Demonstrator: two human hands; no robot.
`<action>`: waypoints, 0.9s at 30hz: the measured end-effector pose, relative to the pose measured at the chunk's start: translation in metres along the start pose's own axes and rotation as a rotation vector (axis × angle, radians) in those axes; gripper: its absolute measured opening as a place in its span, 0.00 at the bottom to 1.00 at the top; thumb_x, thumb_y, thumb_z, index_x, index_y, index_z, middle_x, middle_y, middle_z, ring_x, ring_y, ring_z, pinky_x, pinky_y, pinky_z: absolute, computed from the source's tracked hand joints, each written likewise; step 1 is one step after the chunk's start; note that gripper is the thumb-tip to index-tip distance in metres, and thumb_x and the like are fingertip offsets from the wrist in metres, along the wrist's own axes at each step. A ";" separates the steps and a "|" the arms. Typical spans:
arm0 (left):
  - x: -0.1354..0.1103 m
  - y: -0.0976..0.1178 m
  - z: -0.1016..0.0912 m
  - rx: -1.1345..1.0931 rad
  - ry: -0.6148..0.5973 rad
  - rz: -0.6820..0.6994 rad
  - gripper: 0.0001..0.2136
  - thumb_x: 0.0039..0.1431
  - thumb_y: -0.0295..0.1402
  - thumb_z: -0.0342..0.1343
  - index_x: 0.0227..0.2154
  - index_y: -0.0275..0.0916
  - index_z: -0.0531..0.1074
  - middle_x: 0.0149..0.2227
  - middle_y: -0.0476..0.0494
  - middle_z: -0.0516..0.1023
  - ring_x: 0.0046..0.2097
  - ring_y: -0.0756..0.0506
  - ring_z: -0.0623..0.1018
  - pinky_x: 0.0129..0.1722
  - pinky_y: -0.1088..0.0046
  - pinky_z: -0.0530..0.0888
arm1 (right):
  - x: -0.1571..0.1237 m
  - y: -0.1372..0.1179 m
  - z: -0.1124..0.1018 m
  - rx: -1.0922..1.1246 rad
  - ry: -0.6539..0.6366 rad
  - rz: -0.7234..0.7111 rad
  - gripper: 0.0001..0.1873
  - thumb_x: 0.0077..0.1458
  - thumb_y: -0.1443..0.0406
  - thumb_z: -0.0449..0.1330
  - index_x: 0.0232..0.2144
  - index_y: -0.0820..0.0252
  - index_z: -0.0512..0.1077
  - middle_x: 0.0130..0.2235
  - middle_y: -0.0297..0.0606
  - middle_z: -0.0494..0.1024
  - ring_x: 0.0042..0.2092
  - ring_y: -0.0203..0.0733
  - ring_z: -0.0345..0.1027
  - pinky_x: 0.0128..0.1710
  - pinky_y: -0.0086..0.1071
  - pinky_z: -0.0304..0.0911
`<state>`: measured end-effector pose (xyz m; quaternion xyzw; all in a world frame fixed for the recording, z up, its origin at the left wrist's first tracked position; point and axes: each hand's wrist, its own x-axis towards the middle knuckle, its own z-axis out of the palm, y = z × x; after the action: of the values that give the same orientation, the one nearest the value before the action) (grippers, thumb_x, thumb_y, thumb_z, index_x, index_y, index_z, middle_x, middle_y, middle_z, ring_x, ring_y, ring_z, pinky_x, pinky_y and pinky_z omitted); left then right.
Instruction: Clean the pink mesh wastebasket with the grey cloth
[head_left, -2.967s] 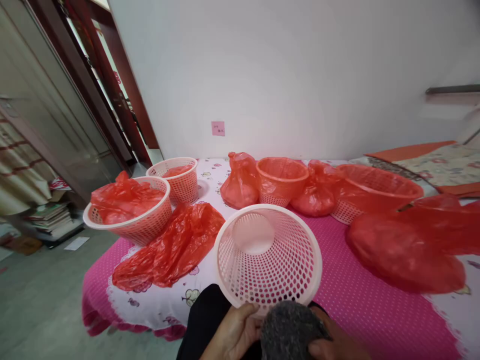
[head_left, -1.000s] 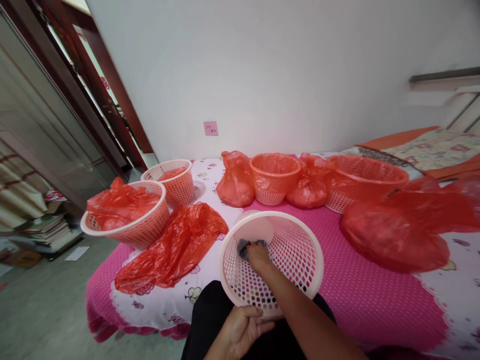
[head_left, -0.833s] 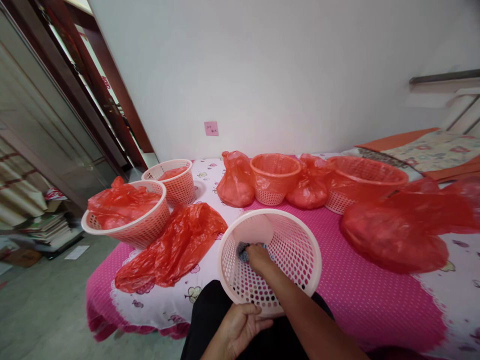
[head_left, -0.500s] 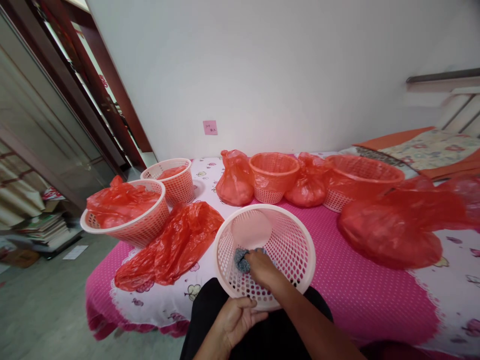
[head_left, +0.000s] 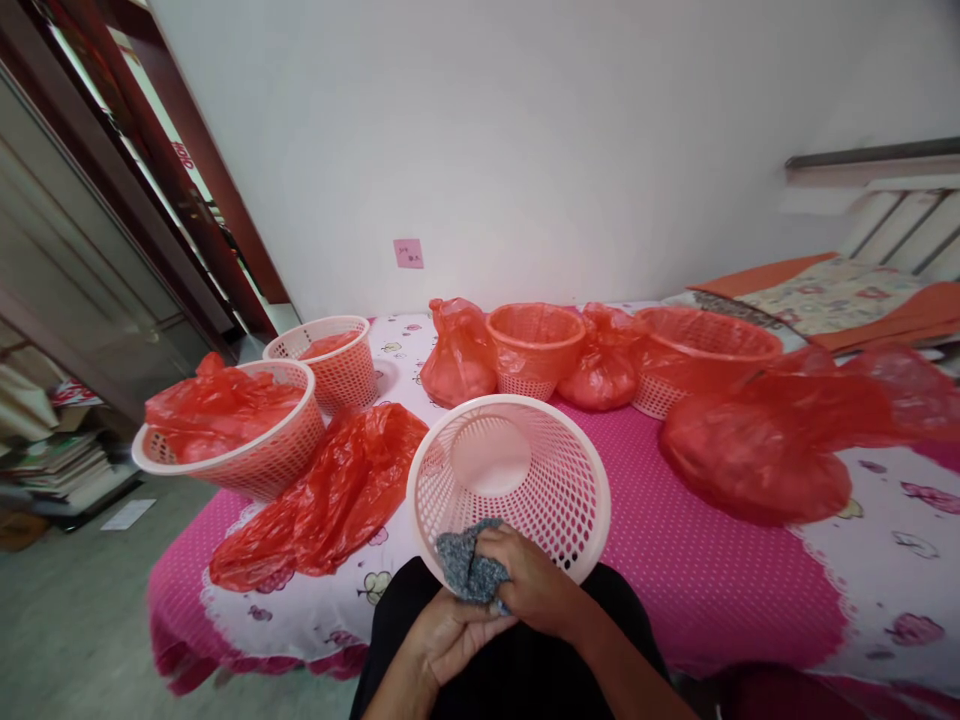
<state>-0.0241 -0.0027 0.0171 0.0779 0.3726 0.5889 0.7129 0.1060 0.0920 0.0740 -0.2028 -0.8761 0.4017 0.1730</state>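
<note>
Head view: round pink lattice plastic basket [head_left: 517, 470], tilted with its mouth toward the wearer at the bed [head_left: 697, 570] edge. Nubbly grey cloth [head_left: 466, 570] bunched on its near rim, right hand [head_left: 536, 590] grip closed around it. Left hand [head_left: 450, 635] cupped beneath; grip cannot be told. Crinkled red plastic bag [head_left: 322, 500] lies just left.

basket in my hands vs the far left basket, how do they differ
The held basket is tipped, mouth toward the camera; the far left basket stands upright. The held basket has only a grey cloth at its rim; the far left basket holds a red bag. Both are pale pink mesh.
</note>
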 end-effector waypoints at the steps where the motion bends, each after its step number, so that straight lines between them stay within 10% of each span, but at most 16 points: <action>1: -0.001 0.001 0.001 0.008 -0.003 0.001 0.21 0.38 0.14 0.71 0.39 0.33 0.81 0.38 0.40 0.86 0.43 0.40 0.83 0.58 0.53 0.73 | -0.003 -0.003 -0.002 0.021 -0.001 -0.015 0.11 0.40 0.72 0.54 0.29 0.57 0.70 0.37 0.36 0.76 0.44 0.45 0.65 0.46 0.36 0.58; 6: -0.004 0.003 0.010 0.062 -0.015 0.015 0.08 0.52 0.28 0.69 0.36 0.33 0.82 0.36 0.40 0.85 0.45 0.38 0.82 0.55 0.56 0.74 | -0.021 -0.015 -0.006 -0.012 -0.022 -0.021 0.10 0.41 0.74 0.53 0.27 0.56 0.66 0.36 0.35 0.75 0.42 0.44 0.64 0.45 0.37 0.58; 16: -0.001 -0.002 0.009 0.037 -0.042 0.028 0.14 0.41 0.17 0.66 0.34 0.31 0.82 0.30 0.41 0.84 0.46 0.35 0.83 0.55 0.59 0.74 | -0.056 -0.017 -0.012 -0.211 -0.012 0.066 0.17 0.40 0.78 0.51 0.31 0.56 0.68 0.39 0.38 0.74 0.45 0.46 0.63 0.48 0.40 0.59; 27: 0.007 0.000 0.015 -0.067 0.069 -0.062 0.03 0.54 0.24 0.62 0.27 0.30 0.80 0.25 0.39 0.83 0.41 0.38 0.84 0.52 0.63 0.75 | -0.061 -0.028 -0.020 -0.294 -0.048 0.126 0.17 0.41 0.78 0.52 0.33 0.58 0.71 0.43 0.39 0.76 0.47 0.46 0.64 0.48 0.39 0.58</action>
<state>-0.0142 0.0090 0.0247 0.0219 0.3795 0.5810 0.7197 0.1619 0.0578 0.0995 -0.2708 -0.9148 0.2840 0.0951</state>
